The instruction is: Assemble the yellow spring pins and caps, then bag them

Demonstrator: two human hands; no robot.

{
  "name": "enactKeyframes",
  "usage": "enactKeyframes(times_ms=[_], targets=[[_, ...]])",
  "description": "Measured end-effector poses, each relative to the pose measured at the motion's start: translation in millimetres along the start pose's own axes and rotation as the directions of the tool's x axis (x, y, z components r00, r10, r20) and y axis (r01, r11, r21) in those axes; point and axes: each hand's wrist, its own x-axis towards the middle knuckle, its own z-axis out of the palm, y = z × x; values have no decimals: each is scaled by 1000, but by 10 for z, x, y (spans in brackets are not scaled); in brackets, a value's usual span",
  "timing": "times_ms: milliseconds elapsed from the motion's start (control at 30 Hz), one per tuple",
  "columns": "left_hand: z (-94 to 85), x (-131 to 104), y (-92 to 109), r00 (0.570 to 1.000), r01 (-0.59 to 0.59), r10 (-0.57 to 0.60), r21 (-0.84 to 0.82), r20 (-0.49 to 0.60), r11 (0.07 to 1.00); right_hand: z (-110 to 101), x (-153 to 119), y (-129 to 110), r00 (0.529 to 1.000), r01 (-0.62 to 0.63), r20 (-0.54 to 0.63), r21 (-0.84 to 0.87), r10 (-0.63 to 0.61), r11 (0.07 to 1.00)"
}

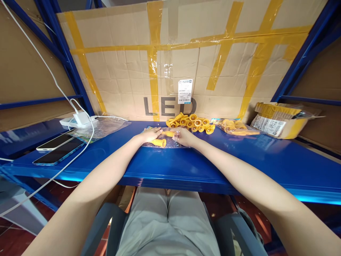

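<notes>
A clear plastic bag (pixel 173 143) lies near the middle of the blue shelf, in front of my body. One small yellow plastic piece with a flared end (pixel 159 143) shows at its lower left. My left hand (pixel 151 134) rests on the bag's left part, fingers stretched out flat toward the right. Opposite it, my right hand (pixel 183 137) has its fingers closed around the end of another yellow flared piece (pixel 168 133); shiny film covers part of these fingers. Just behind both hands sits a heap of similar yellow pieces (pixel 197 123), many with round open ends showing.
A filled clear bag of yellow pieces (pixel 234 127) and a taped, labelled carton (pixel 279 121) stand right. At left lie two phones (pixel 58 151), a white charger (pixel 82 118) with cables and an empty-looking bag (pixel 109 126). Large cardboard (pixel 119 78) closes the back.
</notes>
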Motion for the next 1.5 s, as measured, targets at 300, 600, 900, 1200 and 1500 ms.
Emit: enactKeyframes(times_ms=[300,600,900,1200,1500], targets=[[28,17,38,999,-48,48,8,-19,999,35,39,25,991,128,-29,-39,-129,991],[42,71,24,995,-95,95,9,-23,995,118,31,104,993,73,-92,59,-67,996],[-17,43,-5,1000,-25,25,-2,-1,1000,38,32,64,997,-52,-45,111,57,992],[-97,33,-201,996,87,-87,23,0,996,-292,48,64,947,-136,-254,238,197,962],[-119,24,-316,995,100,-99,70,-16,993,-897,-68,674,480,-405,-796,173,370,898]])
